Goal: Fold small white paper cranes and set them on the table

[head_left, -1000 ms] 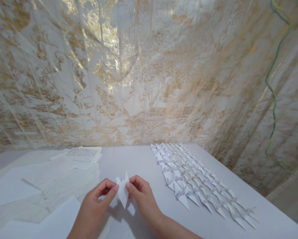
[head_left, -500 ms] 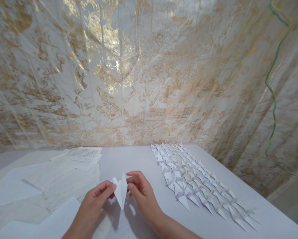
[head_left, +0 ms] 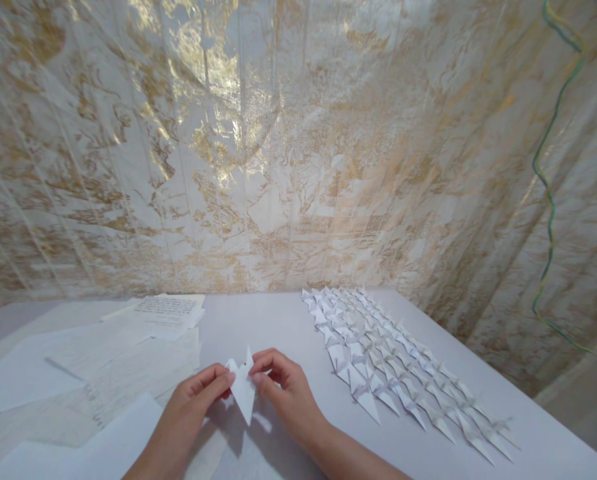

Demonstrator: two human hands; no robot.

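A folded white paper crane [head_left: 243, 399] is held just above the table, one long point aimed down toward me and another standing up behind. My left hand [head_left: 198, 400] pinches its left side between thumb and fingers. On the right side, my right hand [head_left: 286, 393] grips the paper near the base of the upright point with thumb and forefinger. The paper hides part of the left fingertips. Right of my hands, many similar paper cranes [head_left: 373, 353] lie in tight rows.
Loose sheets of paper [head_left: 123, 367] overlap on the left of the white table [head_left: 268, 313], a printed page [head_left: 171, 308] among them. Behind hangs a gold-patterned curtain [head_left: 278, 167]. A green and yellow cord [head_left: 550, 220] dangles at the right.
My right thumb and forefinger have closed onto the crane's right side, where they were just beside it. The crane has turned slightly; my left hand keeps its hold.
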